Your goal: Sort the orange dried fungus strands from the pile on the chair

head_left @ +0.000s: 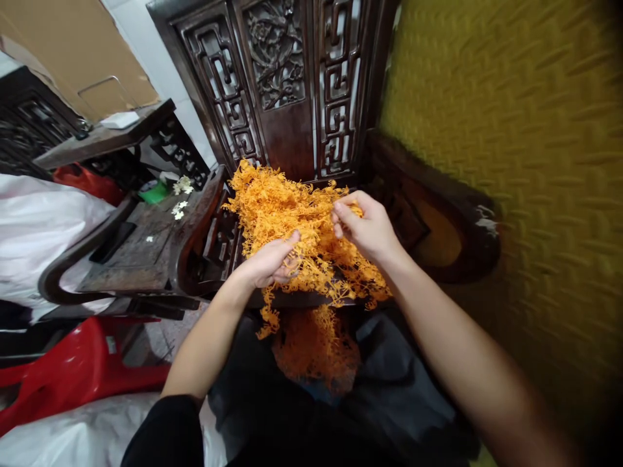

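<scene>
A large tangled heap of orange plastic sprigs [277,201], thin and branching like artificial foliage, covers the seat of a carved dark wooden chair in front of me. Low on the left of the heap, my left hand [276,259] has its fingers curled around some sprigs, thumb upward. At the heap's right side, my right hand [363,224] is closed in a pinch at a sprig, its fingertips against the orange strands. Several strands hang over the seat's front edge. More orange sprigs [318,350] lie lower down between my legs, in shadow.
The carved chair back [289,130] rises behind the heap, and a curved armrest [479,227] stands at right. Leftward are another wooden chair [131,259] with white pieces and green tape [153,192], a red plastic stool [82,363] and white sacks [43,227]. A yellow textured surface [496,117] fills the right.
</scene>
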A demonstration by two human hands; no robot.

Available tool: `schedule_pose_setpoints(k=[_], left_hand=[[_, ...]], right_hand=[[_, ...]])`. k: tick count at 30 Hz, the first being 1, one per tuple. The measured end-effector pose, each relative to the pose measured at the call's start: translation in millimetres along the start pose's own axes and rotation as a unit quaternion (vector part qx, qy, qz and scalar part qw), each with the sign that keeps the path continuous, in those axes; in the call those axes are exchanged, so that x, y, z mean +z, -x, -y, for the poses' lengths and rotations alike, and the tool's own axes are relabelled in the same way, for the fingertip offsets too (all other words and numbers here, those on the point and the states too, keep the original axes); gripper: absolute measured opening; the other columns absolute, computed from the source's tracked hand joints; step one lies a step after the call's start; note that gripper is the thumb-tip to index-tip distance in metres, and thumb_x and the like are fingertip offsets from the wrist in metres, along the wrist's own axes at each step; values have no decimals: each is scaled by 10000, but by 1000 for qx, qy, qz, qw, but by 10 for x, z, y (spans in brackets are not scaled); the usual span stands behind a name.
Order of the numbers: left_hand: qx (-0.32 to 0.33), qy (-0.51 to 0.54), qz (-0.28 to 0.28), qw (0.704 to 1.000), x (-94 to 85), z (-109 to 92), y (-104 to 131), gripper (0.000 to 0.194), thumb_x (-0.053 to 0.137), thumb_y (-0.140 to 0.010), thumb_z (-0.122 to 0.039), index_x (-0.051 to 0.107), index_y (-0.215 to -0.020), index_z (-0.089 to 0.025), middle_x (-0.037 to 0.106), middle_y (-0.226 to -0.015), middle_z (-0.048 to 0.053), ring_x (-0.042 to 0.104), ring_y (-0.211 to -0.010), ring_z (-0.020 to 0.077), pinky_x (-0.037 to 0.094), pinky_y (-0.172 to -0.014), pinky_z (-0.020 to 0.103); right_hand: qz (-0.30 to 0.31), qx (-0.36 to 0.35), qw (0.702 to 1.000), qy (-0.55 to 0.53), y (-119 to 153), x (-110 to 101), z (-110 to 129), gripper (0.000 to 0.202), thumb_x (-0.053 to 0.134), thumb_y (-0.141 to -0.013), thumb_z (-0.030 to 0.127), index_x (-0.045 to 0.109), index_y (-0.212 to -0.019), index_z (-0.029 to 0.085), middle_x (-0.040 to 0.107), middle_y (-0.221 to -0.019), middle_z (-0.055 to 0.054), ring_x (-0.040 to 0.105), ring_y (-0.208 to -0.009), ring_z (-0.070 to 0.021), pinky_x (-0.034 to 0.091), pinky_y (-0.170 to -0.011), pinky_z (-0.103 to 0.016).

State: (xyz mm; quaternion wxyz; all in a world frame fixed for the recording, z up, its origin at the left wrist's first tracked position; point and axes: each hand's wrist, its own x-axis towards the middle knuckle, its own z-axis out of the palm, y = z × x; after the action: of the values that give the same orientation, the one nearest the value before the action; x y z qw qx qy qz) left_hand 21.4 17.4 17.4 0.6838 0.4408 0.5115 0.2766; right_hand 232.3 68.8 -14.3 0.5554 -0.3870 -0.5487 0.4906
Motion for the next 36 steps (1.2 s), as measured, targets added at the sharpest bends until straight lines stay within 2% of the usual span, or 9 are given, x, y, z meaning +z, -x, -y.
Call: schedule_pose_setpoints(k=[4,8,12,15,18,22,27,30,36], left_hand=[[-24,65,5,998,-44,-55,-43,595,688,-784,-721,394,-703,-210,353,-459,-86,232,-335,12,90,-400,181],[-12,77,-5,997,-65,-70,-73,568,655,-824,-705,410,-730,-202,383,-469,-83,238,-328,6,87,-398,175],[-6,73,-45,996,-34,-52,-127,510,635,-864,-662,413,-773,-212,394,-480,-85,257,-325,20,81,-409,183],[13,52,-78,996,7,14,-164,454,665,-862,-612,437,-826,-222,434,-522,-80,278,-336,34,96,-419,199],[25,21,-64,997,45,85,-169,452,659,-855,-635,476,-830,-223,446,-518,-68,268,-348,44,101,-427,226],[33,-11,-43,998,94,99,-130,481,610,-862,-691,502,-816,-224,446,-493,-54,258,-352,57,100,-425,253],[17,-14,-35,999,109,79,-114,466,611,-869,-668,495,-790,-224,436,-481,-55,242,-348,56,90,-421,253],[20,-12,-30,999,93,89,-107,460,598,-880,-666,485,-802,-227,420,-470,-66,229,-347,55,86,-410,241],[-17,-41,39,998,178,49,21,526,547,-909,-671,416,-674,-218,396,-468,-48,229,-354,51,93,-383,225]], right_hand=[[90,34,995,19,134,184,159,506,692,-818,687,709,-1007,218,453,-521,60,419,-435,-107,326,-445,-260],[129,-19,985,111,140,174,218,660,762,-716,718,767,-1111,190,708,-791,-60,666,-755,-227,529,-707,-382],[84,-50,985,143,154,241,192,652,807,-702,658,756,-1157,195,752,-959,-76,693,-889,-255,542,-890,-448],[46,-59,984,164,170,335,155,505,791,-778,539,750,-1149,199,761,-1010,-76,698,-922,-251,540,-935,-457],[43,-81,980,174,164,376,122,317,725,-852,395,748,-1097,195,758,-1130,-83,693,-1055,-257,507,-1015,-461],[40,-95,980,167,130,343,104,155,648,-873,308,723,-933,186,766,-968,-55,702,-935,-236,531,-937,-427],[59,-89,982,158,124,325,138,161,682,-831,305,716,-942,193,763,-973,-44,693,-927,-236,525,-908,-399],[79,-99,980,155,144,319,167,183,617,-903,354,704,-853,201,746,-877,-32,678,-852,-217,519,-828,-358],[-34,-176,938,296,114,267,112,312,529,-983,408,665,-793,202,699,-790,-65,630,-748,-223,471,-757,-365]])
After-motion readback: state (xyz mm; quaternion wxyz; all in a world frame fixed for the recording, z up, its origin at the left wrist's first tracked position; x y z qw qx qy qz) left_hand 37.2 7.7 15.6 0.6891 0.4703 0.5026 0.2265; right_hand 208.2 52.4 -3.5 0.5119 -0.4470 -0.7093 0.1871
